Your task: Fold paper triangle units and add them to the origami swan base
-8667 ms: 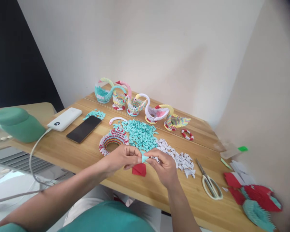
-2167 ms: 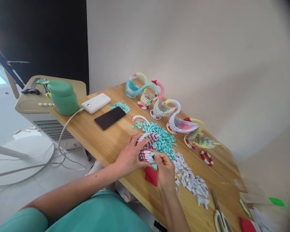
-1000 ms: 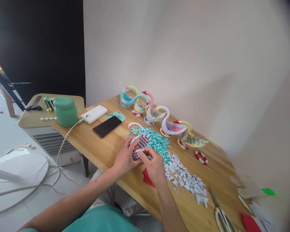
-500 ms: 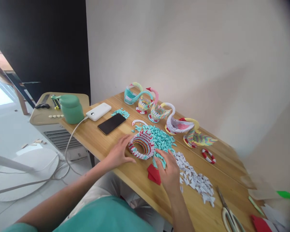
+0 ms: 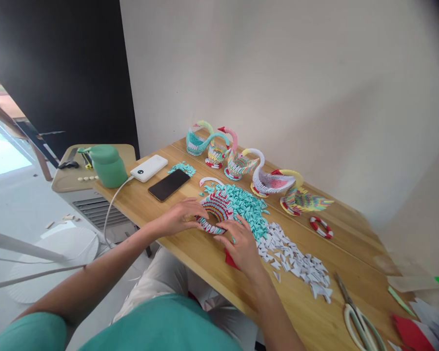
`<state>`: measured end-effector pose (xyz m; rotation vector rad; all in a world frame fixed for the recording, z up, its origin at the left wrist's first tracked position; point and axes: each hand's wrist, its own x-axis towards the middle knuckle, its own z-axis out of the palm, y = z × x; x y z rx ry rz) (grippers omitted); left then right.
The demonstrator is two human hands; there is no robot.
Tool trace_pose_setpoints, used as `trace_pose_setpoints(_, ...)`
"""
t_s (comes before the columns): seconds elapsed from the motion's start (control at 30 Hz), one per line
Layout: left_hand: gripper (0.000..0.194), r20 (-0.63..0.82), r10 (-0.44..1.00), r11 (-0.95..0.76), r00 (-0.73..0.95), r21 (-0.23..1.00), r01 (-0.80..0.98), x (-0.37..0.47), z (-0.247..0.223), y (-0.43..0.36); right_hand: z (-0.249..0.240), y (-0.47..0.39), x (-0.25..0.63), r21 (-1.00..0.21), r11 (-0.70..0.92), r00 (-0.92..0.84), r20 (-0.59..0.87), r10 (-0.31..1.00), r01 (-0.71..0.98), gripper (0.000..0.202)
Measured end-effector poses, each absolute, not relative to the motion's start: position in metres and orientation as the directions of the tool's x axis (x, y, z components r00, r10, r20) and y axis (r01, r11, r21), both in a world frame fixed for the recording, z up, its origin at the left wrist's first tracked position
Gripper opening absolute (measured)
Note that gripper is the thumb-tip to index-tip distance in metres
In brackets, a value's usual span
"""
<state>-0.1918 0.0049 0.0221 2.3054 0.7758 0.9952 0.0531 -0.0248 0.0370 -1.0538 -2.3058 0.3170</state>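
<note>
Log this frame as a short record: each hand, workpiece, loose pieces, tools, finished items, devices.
left hand: at the left side of the paper basket; grip firmness unclear
right hand: at the basket's near right side
workpiece: round, open, multicoloured
loose pieces: teal pile beside the basket, white pile farther right
tools: scissors, far right
finished items: row of paper swans near the wall
devices: phone, white power bank

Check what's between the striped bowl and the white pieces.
In the head view, the right hand and teal pieces are between the striped bowl and white pieces.
</note>
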Motion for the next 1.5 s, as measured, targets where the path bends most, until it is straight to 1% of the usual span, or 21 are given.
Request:
trace_pose_setpoints(0.1,0.021,0.458,0.672,-0.697,0.582,0.656,0.29,-0.19,0.028,0.005,0.035,-0.023,0.049,-0.478,0.647,-0.523,0.382,0.762,0.594,0.011)
trace_pose_setpoints(0.17,0.02,0.444,0.68,-0.685,0.584,0.668,0.289,-0.187,0.031,0.006,0.035,-0.022,0.048,-0.482,0.643,-0.526,0.371,0.765,0.595,0.011)
trace_pose_setpoints(0.33,0.025,0.409,0.674,-0.68,0.615,0.669,0.3,-0.183,0.034,0.01,0.035,-0.019,0.051,-0.404,0.675,-0.566,0.368,0.738,0.617,0.013)
trace_pose_setpoints(0.4,0.026,0.439,0.663,-0.697,0.607,0.657,0.286,-0.185,0.033,0.01,0.034,-0.018,0.054,-0.383,0.693,-0.584,0.373,0.721,0.611,0.014)
trace_pose_setpoints(0.43,0.031,0.466,0.665,-0.703,0.584,0.654,0.278,-0.188,0.031,0.008,0.032,-0.017,0.056,-0.381,0.702,-0.591,0.377,0.713,0.602,0.018)
trace_pose_setpoints(0.5,0.053,0.528,0.702,-0.691,0.477,0.667,0.278,-0.193,0.025,0.002,0.029,-0.015,0.058,-0.391,0.712,-0.597,0.388,0.703,0.584,0.026)
trace_pose_setpoints(0.53,0.06,0.553,0.738,-0.665,0.386,0.69,0.284,-0.196,0.019,-0.002,0.027,-0.013,0.059,-0.398,0.714,-0.597,0.392,0.7,0.576,0.028)
trace_pose_setpoints(0.6,0.05,0.542,0.834,-0.545,0.101,0.781,0.307,-0.198,0.003,-0.014,0.025,-0.01,0.06,-0.418,0.717,-0.6,0.393,0.696,0.558,0.024)
trace_pose_setpoints(0.67,0.042,0.387,0.902,-0.34,-0.19,0.91,0.237,-0.195,-0.015,-0.026,0.025,-0.005,0.06,-0.458,0.701,-0.581,0.395,0.711,0.547,0.018)
trace_pose_setpoints(0.7,0.043,0.279,0.926,-0.245,-0.254,0.957,0.158,-0.191,-0.022,-0.032,0.025,-0.002,0.06,-0.492,0.675,-0.545,0.401,0.736,0.55,0.016)
trace_pose_setpoints(0.73,0.045,0.194,0.945,-0.179,-0.262,0.98,0.081,-0.185,-0.028,-0.036,0.026,0.001,0.06,-0.538,0.634,-0.488,0.406,0.773,0.556,0.017)
trace_pose_setpoints(0.8,0.053,0.097,0.964,-0.116,-0.246,0.991,-0.064,-0.169,-0.032,-0.042,0.029,0.004,0.061,-0.659,0.521,-0.341,0.395,0.853,0.542,0.022)
trace_pose_setpoints(0.83,0.06,0.054,0.976,-0.088,-0.213,0.984,-0.156,-0.161,-0.03,-0.043,0.031,0.005,0.062,-0.726,0.464,-0.283,0.368,0.886,0.507,0.025)
trace_pose_setpoints(0.9,0.072,-0.018,0.997,-0.009,-0.07,0.928,-0.373,-0.143,-0.021,-0.041,0.034,0.005,0.061,-0.836,0.385,-0.24,0.311,0.92,0.391,0.028)
trace_pose_setpoints(0.97,0.074,-0.006,0.996,0.052,0.085,0.835,-0.548,-0.127,-0.008,-0.034,0.036,0.003,0.061,-0.89,0.352,-0.222,0.295,0.929,0.29,0.029)
trace_pose_setpoints(1.07,0.079,0.066,0.982,0.076,0.175,0.716,-0.694,-0.107,0.01,-0.017,0.04,0.0,0.066,-0.896,0.351,-0.167,0.315,0.934,0.273,0.03)
trace_pose_setpoints(1.17,0.087,0.08,0.983,0.068,0.168,0.689,-0.722,-0.093,0.025,0.001,0.051,-0.001,0.082,-0.897,0.345,-0.115,0.325,0.938,0.275,0.037)
trace_pose_setpoints(1.27,0.093,0.102,0.982,0.036,0.159,0.727,-0.686,-0.082,0.037,0.015,0.069,-0.001,0.103,-0.935,0.33,-0.106,0.317,0.942,0.131,0.046)
trace_pose_setpoints(1.33,0.095,0.131,0.981,-0.008,0.142,0.761,-0.648,-0.075,0.041,0.024,0.081,-0.001,0.113,-0.946,0.318,-0.049,0.315,0.948,0.067,0.043)
trace_pose_setpoints(1.4,0.097,0.179,0.977,-0.073,0.115,0.791,-0.608,-0.067,0.042,0.032,0.088,0.0,0.116,-0.952,0.299,0.021,0.3,0.954,0.06,0.039)
trace_pose_setpoints(1.5,0.099,0.262,0.962,-0.179,0.078,0.82,-0.543,-0.06,0.039,0.042,0.089,0.005,0.115,-0.962,0.269,0.029,0.27,0.962,0.047,0.035)
